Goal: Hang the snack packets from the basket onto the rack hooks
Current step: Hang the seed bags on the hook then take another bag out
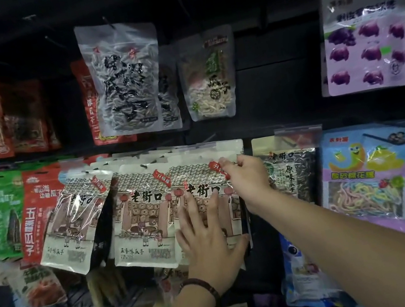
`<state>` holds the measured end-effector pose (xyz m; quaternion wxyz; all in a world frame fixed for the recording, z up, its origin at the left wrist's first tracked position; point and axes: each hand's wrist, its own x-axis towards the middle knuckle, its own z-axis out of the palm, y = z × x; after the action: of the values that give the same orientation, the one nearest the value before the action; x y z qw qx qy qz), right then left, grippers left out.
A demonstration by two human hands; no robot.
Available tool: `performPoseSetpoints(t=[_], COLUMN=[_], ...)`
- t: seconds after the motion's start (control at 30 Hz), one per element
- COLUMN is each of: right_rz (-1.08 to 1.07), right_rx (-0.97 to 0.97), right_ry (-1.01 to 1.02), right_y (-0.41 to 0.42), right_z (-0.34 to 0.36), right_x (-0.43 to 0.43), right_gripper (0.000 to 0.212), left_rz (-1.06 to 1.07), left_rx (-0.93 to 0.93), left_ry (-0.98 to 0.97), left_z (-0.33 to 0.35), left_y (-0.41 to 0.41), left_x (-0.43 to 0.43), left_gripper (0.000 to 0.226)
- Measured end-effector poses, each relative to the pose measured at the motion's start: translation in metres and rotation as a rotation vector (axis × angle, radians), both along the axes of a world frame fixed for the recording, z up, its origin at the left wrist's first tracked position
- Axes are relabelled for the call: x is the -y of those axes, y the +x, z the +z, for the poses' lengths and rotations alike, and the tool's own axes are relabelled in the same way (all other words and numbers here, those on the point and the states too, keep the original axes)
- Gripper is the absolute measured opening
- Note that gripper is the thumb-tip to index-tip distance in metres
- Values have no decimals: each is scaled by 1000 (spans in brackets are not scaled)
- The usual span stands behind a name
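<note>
Right forearm (360, 242): reaches in from the lower right to the middle row of the rack (278, 80).
Right grip (246, 180): thumb and fingertips pinch the snack packet's upper right corner, at its red tag.
Left grip (212, 243): fingers spread flat, pressed on the packet's front; dark bead bracelet (202, 290) on the wrist.
Snack packet (194, 173): glossy cream, with a drawn shopfront, grey tiled roof, red lanterns and black characters. It is upright in the middle row; whether it is on a hook, cannot tell.
Same design: three fronts side by side, counting the middle packet (139, 213) and the tilted packet (72, 217) at left; more edges behind.
Upper row, middle to right: one striped-seed bag (123, 78), one smaller seed bag (209, 76), one purple packet (364, 32).
</note>
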<state>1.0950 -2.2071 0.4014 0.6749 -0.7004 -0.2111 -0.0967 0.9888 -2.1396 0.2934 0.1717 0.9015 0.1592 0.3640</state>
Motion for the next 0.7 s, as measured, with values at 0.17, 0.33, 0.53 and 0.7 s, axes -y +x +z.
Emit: performPoseSetpoints(t=[0.17,0.33,0.53,0.7], right_rz=[-4,-109,-178,-182], right_rx=[-11,1,117,218], right_ry=[31,-91,-318,-537], right_y=[5,11,21,14], right_z=[2,4,13,21], right_x=[-2,0,1,24], right_gripper=[47,40,48,44], left_rz=[-12,-46,-20,-42], left_rx=[35,7,-57,-109], left_ry=[1,-22,-24,-33], left_z=[1,0,4,3], left_y=[4,13,32,34], left_x=[3,1,0,-5], left_gripper=[102,103,104,103])
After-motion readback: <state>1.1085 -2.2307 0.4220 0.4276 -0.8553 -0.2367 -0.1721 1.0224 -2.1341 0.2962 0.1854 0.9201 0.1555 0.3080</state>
